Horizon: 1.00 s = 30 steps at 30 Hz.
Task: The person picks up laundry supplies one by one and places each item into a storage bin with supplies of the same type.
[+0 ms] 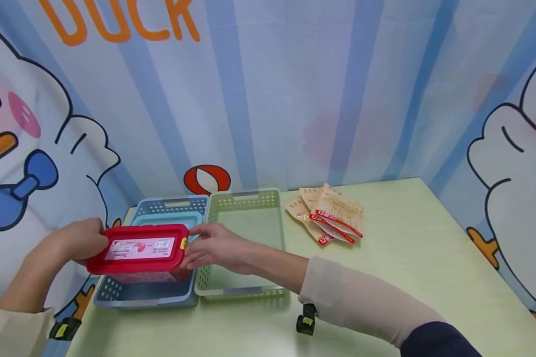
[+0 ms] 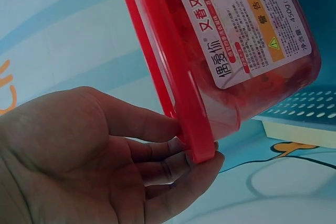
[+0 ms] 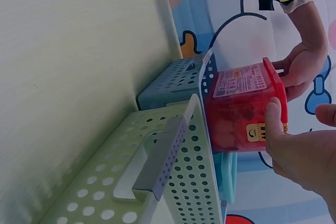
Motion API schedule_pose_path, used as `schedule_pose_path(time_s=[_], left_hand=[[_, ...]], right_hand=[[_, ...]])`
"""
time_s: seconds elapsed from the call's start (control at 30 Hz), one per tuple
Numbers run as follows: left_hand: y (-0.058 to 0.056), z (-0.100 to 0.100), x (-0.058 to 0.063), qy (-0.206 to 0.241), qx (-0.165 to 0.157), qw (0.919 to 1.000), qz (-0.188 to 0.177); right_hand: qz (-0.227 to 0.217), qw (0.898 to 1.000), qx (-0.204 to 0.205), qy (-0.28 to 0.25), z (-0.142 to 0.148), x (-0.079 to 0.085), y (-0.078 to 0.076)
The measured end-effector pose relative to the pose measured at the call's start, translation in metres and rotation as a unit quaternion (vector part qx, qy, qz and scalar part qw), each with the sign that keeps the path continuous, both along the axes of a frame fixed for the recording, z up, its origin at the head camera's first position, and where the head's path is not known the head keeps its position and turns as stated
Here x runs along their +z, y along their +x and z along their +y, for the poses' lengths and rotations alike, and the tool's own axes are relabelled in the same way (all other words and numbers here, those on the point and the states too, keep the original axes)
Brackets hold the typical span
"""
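A red lidded plastic box (image 1: pixel 139 250) with a printed label on its lid is held over the blue basket (image 1: pixel 147 297), its lower part overlapping the basket in the head view. At the box's left end my left hand (image 1: pixel 82 241) pinches the lid's rim between thumb and fingers, clearly seen in the left wrist view. My right hand (image 1: pixel 219 249) holds the opposite end, beside a yellow tab; a digit presses the lid's edge (image 3: pixel 278 85) in the right wrist view. Through the clear red side (image 2: pixel 278 85), the contents appear only as blurred red shapes.
A light blue container (image 1: pixel 192 218) sits in the blue basket's back part. Right beside that basket stands a green basket (image 1: pixel 241 292) with perforated walls. Several beige and red packets (image 1: pixel 335 213) lie overlapping on the table (image 1: pixel 406 248). A printed curtain (image 1: pixel 295 99) hangs behind.
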<state>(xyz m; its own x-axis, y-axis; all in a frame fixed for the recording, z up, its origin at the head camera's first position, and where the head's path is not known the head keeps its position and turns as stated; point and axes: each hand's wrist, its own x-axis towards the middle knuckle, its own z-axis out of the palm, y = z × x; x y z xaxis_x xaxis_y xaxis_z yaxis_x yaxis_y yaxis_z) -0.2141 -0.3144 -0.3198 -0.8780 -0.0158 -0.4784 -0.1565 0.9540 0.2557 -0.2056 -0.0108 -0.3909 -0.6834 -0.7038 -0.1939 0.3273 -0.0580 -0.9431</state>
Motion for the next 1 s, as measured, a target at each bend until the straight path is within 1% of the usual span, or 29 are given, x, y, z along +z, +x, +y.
schedule_pose_path(time_s=[0.07, 0.2, 0.3, 0.37, 0.6, 0.83, 1.0], left_hand=[[-0.001, -0.002, -0.002, 0.006, 0.003, 1.0, -0.003], [-0.002, -0.004, -0.006, 0.025, 0.014, 0.9993, -0.023], [-0.001, -0.005, -0.011, 0.035, 0.023, 0.9986, -0.033], [0.0, -0.006, -0.015, 0.037, 0.027, 0.9984, -0.034], [0.002, -0.009, -0.028, 0.027, 0.045, 0.998, -0.034], [-0.001, -0.012, -0.042, 0.015, 0.054, 0.9972, -0.05], [-0.004, -0.015, -0.054, 0.019, 0.062, 0.9961, -0.06]], right_hand=[[0.001, 1.0, -0.001, 0.007, -0.002, -0.002, 0.0], [0.001, 1.0, -0.002, 0.019, -0.004, -0.006, -0.001], [0.0, 1.0, 0.001, 0.02, -0.005, -0.01, -0.001], [-0.001, 1.0, 0.003, 0.019, -0.006, -0.014, -0.002], [-0.012, 1.0, 0.007, 0.015, -0.009, -0.023, -0.002], [-0.021, 0.999, 0.014, 0.02, -0.011, -0.031, 0.002], [-0.027, 0.999, 0.027, 0.023, -0.011, -0.035, 0.004]])
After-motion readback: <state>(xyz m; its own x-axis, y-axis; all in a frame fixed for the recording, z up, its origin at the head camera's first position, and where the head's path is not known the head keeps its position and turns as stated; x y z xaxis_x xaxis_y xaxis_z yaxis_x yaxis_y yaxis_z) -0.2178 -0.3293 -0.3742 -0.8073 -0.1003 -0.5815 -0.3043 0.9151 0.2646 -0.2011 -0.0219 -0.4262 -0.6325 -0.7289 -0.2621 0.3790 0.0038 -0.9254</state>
